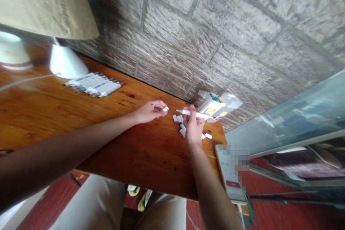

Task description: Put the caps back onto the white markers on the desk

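Between the fingertips of my left hand point(149, 112) is a small white marker cap point(165, 109). My right hand point(194, 128) grips a white marker point(186, 111), its uncapped tip pointing left toward the cap, with a short gap between them. Several loose caps point(176, 119) with coloured ends lie on the wooden table beside and under my right hand, some partly hidden by it. Just behind that hand stands a clear plastic case point(231, 101) holding several upright markers point(215, 97) with coloured ends. A row of white markers point(97, 85) lies at the left.
A lamp with a beige shade point(48, 3) and white base point(66, 61) stands at the back left, a white cup-like object point(13, 52) beside it. A stone-patterned wall point(172, 32) borders the table point(129, 151). A phone point(229, 172) with a cable rests at the right edge.
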The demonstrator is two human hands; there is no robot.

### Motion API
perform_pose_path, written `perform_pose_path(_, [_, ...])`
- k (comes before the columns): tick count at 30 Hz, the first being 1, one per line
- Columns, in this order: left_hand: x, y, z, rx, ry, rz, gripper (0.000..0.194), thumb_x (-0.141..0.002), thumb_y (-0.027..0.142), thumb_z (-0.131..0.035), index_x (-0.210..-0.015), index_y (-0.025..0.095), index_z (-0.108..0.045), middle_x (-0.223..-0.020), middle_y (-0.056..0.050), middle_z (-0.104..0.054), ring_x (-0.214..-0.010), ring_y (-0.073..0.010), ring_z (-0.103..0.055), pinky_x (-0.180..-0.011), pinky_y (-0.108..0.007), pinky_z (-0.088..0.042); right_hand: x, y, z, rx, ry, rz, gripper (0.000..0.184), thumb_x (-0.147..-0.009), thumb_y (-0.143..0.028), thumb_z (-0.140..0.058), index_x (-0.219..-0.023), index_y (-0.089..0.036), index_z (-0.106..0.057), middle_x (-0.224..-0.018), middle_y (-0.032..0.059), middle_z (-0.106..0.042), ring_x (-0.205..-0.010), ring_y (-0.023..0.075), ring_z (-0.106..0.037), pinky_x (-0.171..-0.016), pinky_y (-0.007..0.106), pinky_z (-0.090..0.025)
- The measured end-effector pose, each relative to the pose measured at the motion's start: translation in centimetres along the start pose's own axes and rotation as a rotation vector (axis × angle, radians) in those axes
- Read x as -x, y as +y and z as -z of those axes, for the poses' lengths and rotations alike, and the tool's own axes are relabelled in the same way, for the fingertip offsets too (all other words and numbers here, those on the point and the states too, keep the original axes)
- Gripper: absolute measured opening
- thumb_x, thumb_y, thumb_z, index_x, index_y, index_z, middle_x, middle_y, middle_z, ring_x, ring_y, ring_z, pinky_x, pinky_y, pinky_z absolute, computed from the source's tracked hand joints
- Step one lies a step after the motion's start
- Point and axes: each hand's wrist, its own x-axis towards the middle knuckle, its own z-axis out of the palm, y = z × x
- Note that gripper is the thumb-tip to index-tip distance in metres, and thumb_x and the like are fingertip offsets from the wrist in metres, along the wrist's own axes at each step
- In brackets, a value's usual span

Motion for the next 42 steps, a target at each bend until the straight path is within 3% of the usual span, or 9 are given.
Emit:
perform_pose_path(27, [0.09, -0.07, -0.08, -0.002, -0.023, 0.024, 0.036, -0.072, 0.041, -0.076, -0.092, 0.015, -0.061, -0.084, -0.003, -0.068, -0.075, -0.0153, -0.065, -0.068, -0.029, -0.052, 0.20, 0.10, 0.04, 0.043, -0.016, 0.008, 0.042, -0.085, -0.055, -0.062, -0.083, -0.015, -0.071, -0.053, -0.0051, -0.051, -0.046, 0.0069, -0.042, -0.043, 0.020, -0.029])
perform_pose_path(42, [0.04, -0.32, -0.10, -0.013, -0.042, -0.036, 0.035, -0.072, 0.041, -0.077, -0.091, 0.016, -0.063, -0.084, -0.003, -0.069, -0.076, -0.0150, -0.065, -0.073, -0.030, -0.054, 0.83, -0.66, -0.51, 0.136, -0.103, 0.047, 0.042, -0.087, -0.057, -0.058, -0.081, -0.017, -0.069, -0.053, -0.0057, -0.048, -0.046, 0.0082, -0.040, -0.046, 0.023, -0.029])
